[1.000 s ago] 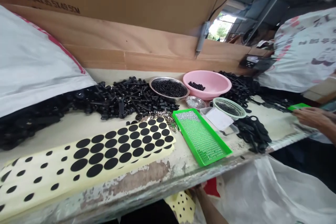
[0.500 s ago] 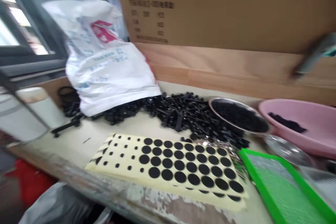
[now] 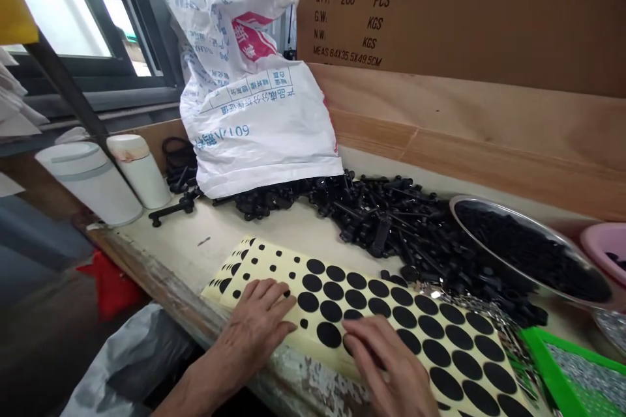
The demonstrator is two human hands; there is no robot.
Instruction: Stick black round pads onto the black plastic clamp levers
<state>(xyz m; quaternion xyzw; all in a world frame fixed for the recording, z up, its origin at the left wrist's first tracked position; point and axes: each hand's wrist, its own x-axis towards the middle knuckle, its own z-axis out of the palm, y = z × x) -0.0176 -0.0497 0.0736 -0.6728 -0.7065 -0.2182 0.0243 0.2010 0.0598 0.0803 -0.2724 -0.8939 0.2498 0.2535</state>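
Observation:
My left hand lies flat on the near edge of a yellowish sheet of black adhesive dots, and my right hand rests a little further right on the same sheet. The fingers of both hands are spread, and neither hand visibly holds anything. Under my right fingers, some of the dots are hidden. A second sheet shows beneath the left end of the top one. Beyond the sheet lies a heap of black plastic bolts.
A steel bowl of small black screws and a pink basin stand at the right, with a green mesh tray near the corner. A white woven sack spills black parts. White canisters stand left, before a cardboard carton.
The view has swung left along the bench, bringing the sack and canisters in. Both my hands, out of view half a second ago, now rest on the dot sheet.

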